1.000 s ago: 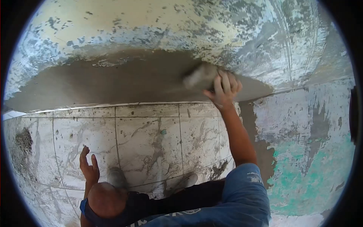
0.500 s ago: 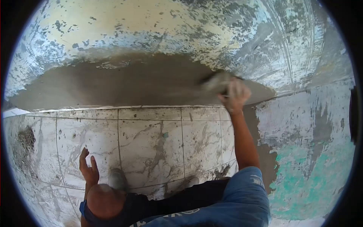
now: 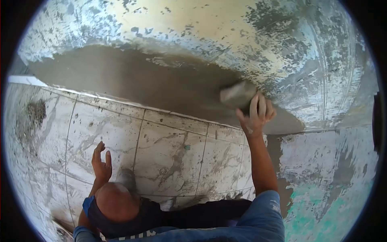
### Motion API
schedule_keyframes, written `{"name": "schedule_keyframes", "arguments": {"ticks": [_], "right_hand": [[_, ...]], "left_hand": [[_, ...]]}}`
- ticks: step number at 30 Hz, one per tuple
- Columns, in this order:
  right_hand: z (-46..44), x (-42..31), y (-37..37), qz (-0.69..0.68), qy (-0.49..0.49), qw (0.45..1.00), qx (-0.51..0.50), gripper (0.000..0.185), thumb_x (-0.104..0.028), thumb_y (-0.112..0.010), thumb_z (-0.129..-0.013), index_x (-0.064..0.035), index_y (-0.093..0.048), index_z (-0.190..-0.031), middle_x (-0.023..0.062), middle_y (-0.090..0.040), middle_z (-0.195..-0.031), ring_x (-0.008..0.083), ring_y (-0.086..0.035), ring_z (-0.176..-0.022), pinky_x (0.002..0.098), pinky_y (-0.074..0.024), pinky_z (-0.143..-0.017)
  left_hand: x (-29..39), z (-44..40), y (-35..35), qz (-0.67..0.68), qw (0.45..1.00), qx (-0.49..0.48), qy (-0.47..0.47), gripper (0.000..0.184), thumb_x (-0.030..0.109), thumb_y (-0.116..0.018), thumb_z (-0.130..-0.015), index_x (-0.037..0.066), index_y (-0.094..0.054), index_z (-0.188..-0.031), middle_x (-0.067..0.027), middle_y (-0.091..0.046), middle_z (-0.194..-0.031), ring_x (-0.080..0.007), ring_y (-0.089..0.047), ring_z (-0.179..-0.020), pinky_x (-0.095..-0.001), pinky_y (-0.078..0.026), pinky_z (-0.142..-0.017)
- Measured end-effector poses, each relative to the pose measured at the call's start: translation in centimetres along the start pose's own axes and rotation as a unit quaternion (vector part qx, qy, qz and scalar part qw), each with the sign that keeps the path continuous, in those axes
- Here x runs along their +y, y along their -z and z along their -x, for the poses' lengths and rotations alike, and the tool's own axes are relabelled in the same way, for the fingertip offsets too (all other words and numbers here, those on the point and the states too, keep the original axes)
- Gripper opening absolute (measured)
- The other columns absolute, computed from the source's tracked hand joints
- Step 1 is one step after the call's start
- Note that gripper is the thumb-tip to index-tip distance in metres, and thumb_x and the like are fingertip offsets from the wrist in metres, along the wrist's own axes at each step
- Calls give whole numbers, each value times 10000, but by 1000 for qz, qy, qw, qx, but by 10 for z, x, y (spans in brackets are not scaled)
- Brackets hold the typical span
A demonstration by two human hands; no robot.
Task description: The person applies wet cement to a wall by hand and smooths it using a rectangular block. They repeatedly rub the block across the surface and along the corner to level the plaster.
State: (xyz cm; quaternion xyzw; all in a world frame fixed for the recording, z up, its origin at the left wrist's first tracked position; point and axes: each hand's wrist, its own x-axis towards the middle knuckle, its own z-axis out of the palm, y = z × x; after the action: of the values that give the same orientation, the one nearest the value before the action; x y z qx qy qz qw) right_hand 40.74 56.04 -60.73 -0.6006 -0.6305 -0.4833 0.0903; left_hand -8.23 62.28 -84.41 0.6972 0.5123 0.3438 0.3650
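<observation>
My right hand [image 3: 261, 111] is closed around a damp-looking grey sponge [image 3: 238, 94], its edges slightly blurred. The sponge presses on a band of smooth, wet-looking grey plaster [image 3: 173, 90] along the bottom of the wall, close to the band's upper right edge. Pale grey smears mark the fingers. My left hand [image 3: 101, 163] is held over the tiled floor beside my bare knee [image 3: 117, 201], fingers apart, with nothing in it.
Patchy yellow and pale blue paint [image 3: 209, 24] covers the wall above the plaster. Dirty white marble-look tiles [image 3: 161, 161] lie below it, with a heap of dark debris [image 3: 36, 115] at left. A side wall [image 3: 314, 161] with white and green patches meets the corner at right.
The view has tilted, so the wall's bottom edge now slopes down to the right. My right hand still holds the sponge on the plaster; my left hand stays open.
</observation>
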Motion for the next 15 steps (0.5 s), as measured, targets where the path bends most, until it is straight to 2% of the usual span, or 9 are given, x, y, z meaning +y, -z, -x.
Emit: {"name": "schedule_keyframes", "arguments": {"ticks": [2,5,7,8,10,12,13,15], "right_hand": [[-42,-39,8,3,-31,999,12,485,-514,-700,-733,-211,-672,-1111,8,-608,-1213,227,-497,-1084,417,-302,-931],[-84,-101,-4,-20,-39,999,27,513,-497,-735,-695,-210,-674,-1115,5,-578,-1258,229,-477,-1112,424,-300,-927],[-86,-116,-7,-49,46,998,19,526,-498,-707,-769,-160,-651,-1167,16,-574,-1272,241,-455,-1154,412,-292,-947],[-72,-109,-8,-56,51,997,19,526,-498,-707,-769,-160,-651,-1167,16,-574,-1272,241,-455,-1154,412,-292,-947],[-21,-63,-7,-6,91,995,-51,558,-466,-749,-684,-215,-668,-1176,8,-544,-1313,237,-449,-1165,425,-296,-954],[-11,-28,4,4,24,998,-59,552,-458,-739,-706,-227,-664,-1201,15,-548,-1310,236,-454,-1175,443,-286,-983],[-28,-33,3,1,28,998,-58,552,-458,-739,-706,-227,-664,-1201,15,-548,-1310,236,-454,-1175,443,-286,-983],[-85,-56,7,-36,-24,997,69,551,-445,-740,-708,-226,-658,-1207,22,-552,-1300,232,-464,-1160,421,-299,-972]], "left_hand": [[6,2,-9,25,999,-11,18,408,73,-611,-892,-13,-521,-1280,-206,-616,-1166,-311,-622,-1037,-393,-480,-895],[27,-8,-22,3,998,-41,-40,432,74,-627,-870,1,-521,-1283,-201,-626,-1142,-323,-617,-1026,-413,-477,-895],[35,-13,-20,0,998,-47,-46,434,83,-624,-873,-2,-517,-1285,-206,-627,-1138,-333,-616,-1023,-419,-476,-895],[35,-14,-18,-2,998,-40,-51,435,92,-620,-877,-4,-514,-1287,-209,-627,-1135,-340,-615,-1020,-422,-476,-894],[29,-13,-9,-2,998,-28,-57,436,102,-616,-881,-7,-510,-1290,-213,-627,-1133,-348,-614,-1017,-426,-476,-893],[16,-7,-1,9,1000,-8,-22,436,110,-614,-884,-10,-510,-1290,-211,-626,-1133,-351,-616,-1007,-433,-478,-884],[11,-4,2,3,1000,-3,-15,438,113,-615,-884,-9,-510,-1291,-212,-626,-1132,-349,-618,-999,-434,-482,-871],[10,-4,2,2,1000,-9,-9,439,110,-617,-882,-9,-510,-1291,-212,-625,-1132,-346,-619,-997,-434,-483,-868]]}}
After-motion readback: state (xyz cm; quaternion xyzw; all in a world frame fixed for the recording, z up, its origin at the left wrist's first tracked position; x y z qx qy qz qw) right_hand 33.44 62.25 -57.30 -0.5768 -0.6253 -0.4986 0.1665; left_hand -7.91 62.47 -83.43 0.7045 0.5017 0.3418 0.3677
